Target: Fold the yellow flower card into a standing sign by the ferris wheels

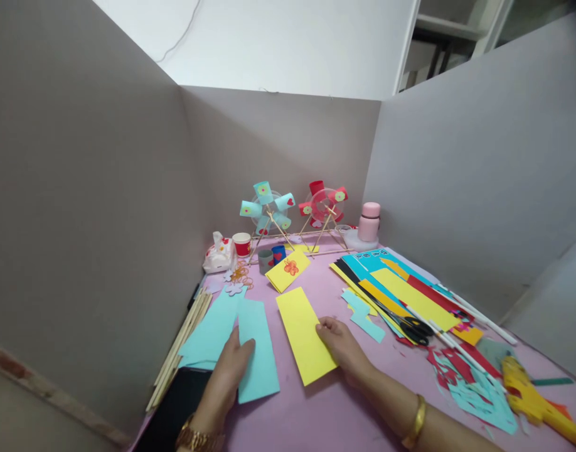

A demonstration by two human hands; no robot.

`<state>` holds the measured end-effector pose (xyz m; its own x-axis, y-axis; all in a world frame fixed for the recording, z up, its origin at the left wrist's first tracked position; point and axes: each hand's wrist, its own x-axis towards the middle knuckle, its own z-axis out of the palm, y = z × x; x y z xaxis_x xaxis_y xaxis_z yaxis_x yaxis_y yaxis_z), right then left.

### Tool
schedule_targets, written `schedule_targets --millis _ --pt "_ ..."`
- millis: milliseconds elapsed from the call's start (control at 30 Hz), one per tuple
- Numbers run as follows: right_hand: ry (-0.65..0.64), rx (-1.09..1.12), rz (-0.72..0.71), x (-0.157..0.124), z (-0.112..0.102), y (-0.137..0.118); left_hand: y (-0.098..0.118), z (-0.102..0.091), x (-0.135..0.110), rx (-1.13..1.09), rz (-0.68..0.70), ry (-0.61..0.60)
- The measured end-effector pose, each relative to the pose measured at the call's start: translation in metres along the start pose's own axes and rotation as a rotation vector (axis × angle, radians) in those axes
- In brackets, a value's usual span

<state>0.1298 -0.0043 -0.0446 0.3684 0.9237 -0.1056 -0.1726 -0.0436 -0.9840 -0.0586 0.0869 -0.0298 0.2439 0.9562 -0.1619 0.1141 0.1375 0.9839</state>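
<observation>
My left hand [231,370] lies flat with fingers stretched on a light blue paper strip [257,358] on the pink table [316,414]. My right hand [342,348] rests with fingers together on the right edge of a yellow paper strip [304,333], pinning it down. The two strips lie side by side. More light blue sheets [208,333] sit under and left of the blue strip.
Wooden sticks [179,345] line the left wall. A stack of coloured sheets [401,292] with black scissors [413,328] lies at right, beside paper scraps [476,386] and a yellow glue gun [533,398]. Two paper-cup wheels [269,210], cups and a pink bottle [369,221] stand at the back.
</observation>
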Motion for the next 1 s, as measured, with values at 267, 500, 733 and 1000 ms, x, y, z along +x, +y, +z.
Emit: schedule_targets --millis 267,500,733,1000 --pt "-0.039 -0.071 -0.011 0.002 0.002 0.010 -0.013 -0.005 0.016 0.480 0.141 0.036" --pt "-0.050 -0.045 -0.039 0.002 0.005 0.012 -0.005 -0.009 0.013 0.805 0.150 0.062" --pt "-0.108 -0.015 -0.027 0.002 0.000 0.011 0.003 -0.008 0.014 0.896 0.321 0.203" --pt "-0.187 -0.005 -0.043 0.001 -0.010 0.011 0.012 0.042 0.036 0.535 0.314 0.146"
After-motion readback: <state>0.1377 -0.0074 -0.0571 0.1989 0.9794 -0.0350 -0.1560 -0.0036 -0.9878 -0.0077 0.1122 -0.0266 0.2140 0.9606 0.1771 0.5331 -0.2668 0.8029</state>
